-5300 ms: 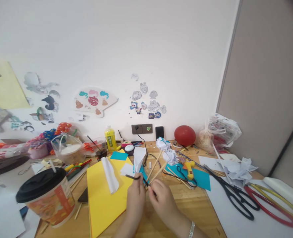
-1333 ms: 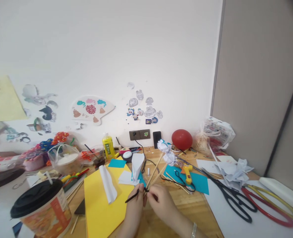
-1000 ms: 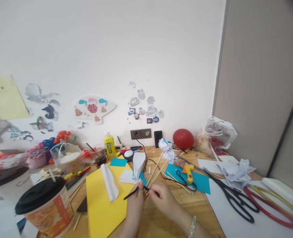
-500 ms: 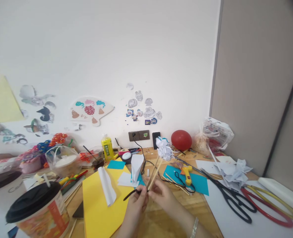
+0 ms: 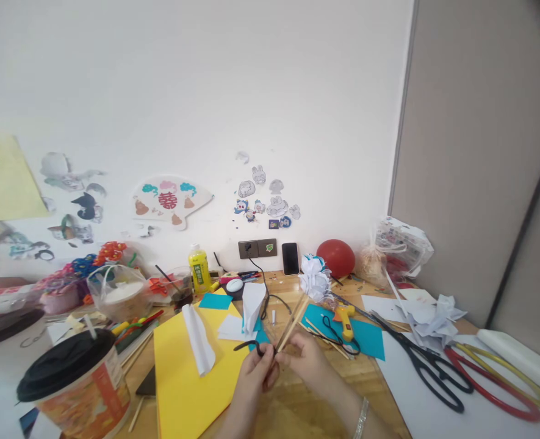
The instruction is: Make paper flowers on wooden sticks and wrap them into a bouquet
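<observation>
White paper flowers (image 5: 315,279) with some blue edging top a pair of thin wooden sticks (image 5: 293,322), which lean up and to the right above the table. Low on the sticks, my right hand (image 5: 307,361) is closed, pinching them between thumb and fingers. Beside it, touching, my left hand (image 5: 257,369) is closed on a black flexible strip (image 5: 248,344) where it meets the stick ends. One end of the strip curls out to the left. The fingers hide how the strip passes around the sticks.
Yellow card (image 5: 191,378) lies left with a rolled white sheet (image 5: 198,341). A yellow glue gun (image 5: 344,321) rests on blue paper (image 5: 374,340). Black scissors (image 5: 418,360) lie right. A lidded cup (image 5: 75,390) stands near left, a red balloon (image 5: 336,258) at the back.
The paper flowers and sticks have tilted further right, uncovering the phone against the wall. The strip's free end has shifted slightly right and up and now bends more.
</observation>
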